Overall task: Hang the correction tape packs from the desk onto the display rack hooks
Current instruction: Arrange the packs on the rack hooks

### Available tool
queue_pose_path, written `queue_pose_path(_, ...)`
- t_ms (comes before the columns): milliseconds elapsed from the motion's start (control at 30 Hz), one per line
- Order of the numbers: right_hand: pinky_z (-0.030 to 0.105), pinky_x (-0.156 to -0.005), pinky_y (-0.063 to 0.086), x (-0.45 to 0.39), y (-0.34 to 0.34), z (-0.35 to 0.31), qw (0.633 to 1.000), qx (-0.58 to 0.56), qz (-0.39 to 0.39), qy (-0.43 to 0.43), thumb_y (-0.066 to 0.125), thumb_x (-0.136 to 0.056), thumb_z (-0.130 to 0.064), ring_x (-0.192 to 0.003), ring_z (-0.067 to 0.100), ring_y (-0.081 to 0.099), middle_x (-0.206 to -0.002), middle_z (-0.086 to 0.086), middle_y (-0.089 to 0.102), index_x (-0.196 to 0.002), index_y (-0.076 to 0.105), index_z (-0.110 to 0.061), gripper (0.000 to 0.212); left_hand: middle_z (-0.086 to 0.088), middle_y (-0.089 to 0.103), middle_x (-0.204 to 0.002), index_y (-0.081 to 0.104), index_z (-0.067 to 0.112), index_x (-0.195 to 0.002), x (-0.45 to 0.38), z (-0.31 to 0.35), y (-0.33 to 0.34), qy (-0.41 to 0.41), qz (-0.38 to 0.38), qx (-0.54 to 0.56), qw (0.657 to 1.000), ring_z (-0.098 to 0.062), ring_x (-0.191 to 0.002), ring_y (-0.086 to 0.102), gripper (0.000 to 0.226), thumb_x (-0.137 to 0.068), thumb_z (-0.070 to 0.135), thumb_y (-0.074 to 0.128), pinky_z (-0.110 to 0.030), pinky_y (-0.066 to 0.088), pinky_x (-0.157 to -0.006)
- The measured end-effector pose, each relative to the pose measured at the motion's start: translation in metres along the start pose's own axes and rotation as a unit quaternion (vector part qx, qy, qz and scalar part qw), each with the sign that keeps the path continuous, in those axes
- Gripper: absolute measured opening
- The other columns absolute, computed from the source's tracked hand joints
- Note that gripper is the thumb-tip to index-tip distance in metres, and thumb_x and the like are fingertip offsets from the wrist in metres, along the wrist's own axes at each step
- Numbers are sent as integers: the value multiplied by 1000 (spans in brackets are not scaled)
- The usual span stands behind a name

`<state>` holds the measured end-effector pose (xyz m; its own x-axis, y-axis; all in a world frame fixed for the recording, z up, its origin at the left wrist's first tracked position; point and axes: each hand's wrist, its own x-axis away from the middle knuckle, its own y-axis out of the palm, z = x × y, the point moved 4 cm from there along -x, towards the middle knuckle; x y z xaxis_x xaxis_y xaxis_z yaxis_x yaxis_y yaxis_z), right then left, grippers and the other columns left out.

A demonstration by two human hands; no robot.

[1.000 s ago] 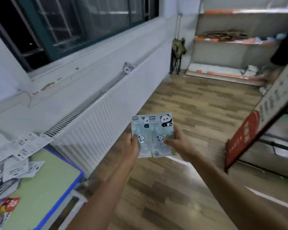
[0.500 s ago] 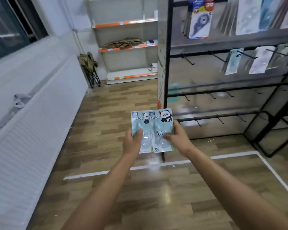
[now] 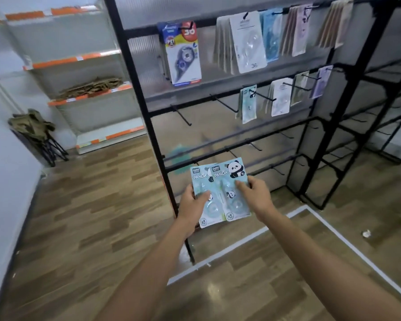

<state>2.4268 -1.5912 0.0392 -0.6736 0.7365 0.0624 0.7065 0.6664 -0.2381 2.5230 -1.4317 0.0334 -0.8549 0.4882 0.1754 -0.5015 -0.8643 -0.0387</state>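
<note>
I hold two panda correction tape packs (image 3: 220,191) out in front of me, low and near the bottom of the display rack (image 3: 148,117). The packs stand almost upright, long side going up and down, with their tops leaning a little to the right. The panda pictures and the hang holes are at the top, far from me, and the printed fronts face me. The right pack lies partly over the left one. My left hand (image 3: 191,205) grips the left edge, thumb curled on the front. My right hand (image 3: 256,195) pinches the right edge, fingers bent onto the front. The packs are flat light blue cards, each with a clear bumpy plastic bubble over the tape. The rack is made of thin black metal bars with a see-through ribbed sheet behind them. Black hooks (image 3: 225,104) stick out toward me. Two hooks on the left of the second row are bare, and the small hooks on the lower rows just above my packs are bare too. In the top row a dark blue correction tape pack (image 3: 183,54) hangs to the left and bunches of pale packs (image 3: 248,42) hang to the right. More pale packs (image 3: 248,105) hang on the right of the second row. The floor (image 3: 90,205) is shiny brown wood planks with a white line (image 3: 241,246) on it, and there is open floor to my left. Far left stand white shelves with orange edges (image 3: 79,59) and a folded green chair (image 3: 35,128).
</note>
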Motion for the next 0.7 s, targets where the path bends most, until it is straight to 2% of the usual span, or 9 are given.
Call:
queue_pose_path(67, 37, -76, 55, -25, -15, -1, 1000, 1, 18, 2, 61, -90, -16, -83, 23, 67, -88, 3, 71, -89, 65, -16, 4, -2, 69, -101, 57, 27, -100, -27, 9, 21, -14, -30, 19, 999, -17, -84, 68, 29, -88, 1, 61, -31, 57, -69)
queue_pose_path(167, 30, -69, 53, -57, -36, 3, 999, 2, 52, 7, 61, -83, -7, -81, 18, 66, -88, -2, 70, -89, 63, -19, 13, -8, 69, -106, 58, 19, -109, -61, 15, 54, -29, -56, 30, 998, -28, -92, 67, 36, -85, -8, 55, -45, 55, -81)
queue_pose_path(267, 28, -66, 52, -94, -60, 11, 997, 10, 74, 18, 63, -81, -7, -79, 15, 64, -89, -2, 68, -87, 59, -19, 14, -7, 72, -96, 63, 17, -100, -92, 19, 91, -46, -70, 39, 996, -27, -83, 69, 32, -84, -9, 53, -40, 56, -71)
queue_pose_path(367, 14, -52, 38, -131, -82, 13, 995, 31, 93, 10, 67, -80, -17, -67, 6, 55, -77, -9, 62, -83, 56, -19, 12, 0, 74, -79, 67, 17, -91, -118, 28, 123, -46, -64, 49, 996, -21, -71, 69, 26, -86, -5, 54, -31, 53, -61)
queue_pose_path(467, 15, -47, 35, -177, -113, 11, 992, 45, 114, -7, 70, -81, -32, -55, 0, 48, -64, -9, 55, -73, 55, -17, 23, 5, 75, -86, 68, 19, -94, -146, 41, 169, -12, -55, 48, 997, -14, -80, 71, 11, -92, 12, 60, -26, 55, -65)
queue_pose_path(567, 10, -39, 33, -219, -143, 1, 994, 34, 103, -34, 72, -81, -31, -41, -7, 45, -50, -13, 46, -59, 45, -22, 36, 13, 74, -84, 69, 25, -90, -169, 55, 212, 20, -27, 31, 999, -2, -78, 70, 6, -91, 26, 64, -17, 52, -63)
queue_pose_path(667, 9, -39, 32, -255, -166, -9, 996, 24, 74, -53, 70, -83, -31, -37, -8, 41, -49, -13, 43, -59, 44, -24, 36, 9, 74, -92, 70, 25, -95, -188, 64, 243, 11, 28, 33, 999, -10, -86, 70, 11, -88, 34, 67, -29, 55, -75)
queue_pose_path(700, 10, -39, 31, -265, -171, -13, 996, 14, 68, -57, 69, -84, -31, -37, -7, 40, -49, -12, 44, -60, 44, -24, 35, 10, 74, -91, 70, 25, -95, -194, 67, 249, 14, 45, 35, 998, -10, -85, 71, 11, -88, 34, 67, -29, 56, -73)
